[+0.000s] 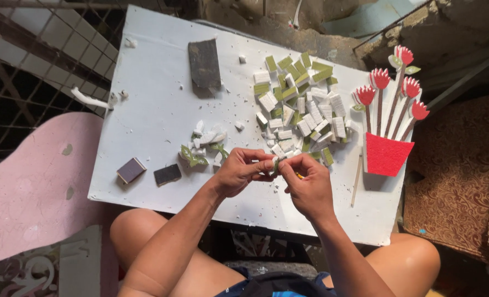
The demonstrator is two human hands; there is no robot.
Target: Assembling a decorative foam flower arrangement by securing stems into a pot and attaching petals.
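Note:
My left hand [240, 171] and my right hand [306, 186] meet over the near part of a white board [156, 104]. Together they pinch a small white and green foam block [275, 163] between the fingertips. Something yellow shows under my right fingers; I cannot tell what it is. Just beyond my hands lies a heap of several white and green foam blocks [299, 104]. A small pile of foam scraps [206, 144] lies left of my hands.
A red foam pot with red flowers on sticks [387, 118] lies at the board's right edge, a thin wooden stick [357, 180] beside it. A dark sandpaper sheet [204, 63] and two small dark blocks [148, 171] lie on the board. A pink chair [30, 181] stands left, a patterned cushion [456, 181] right.

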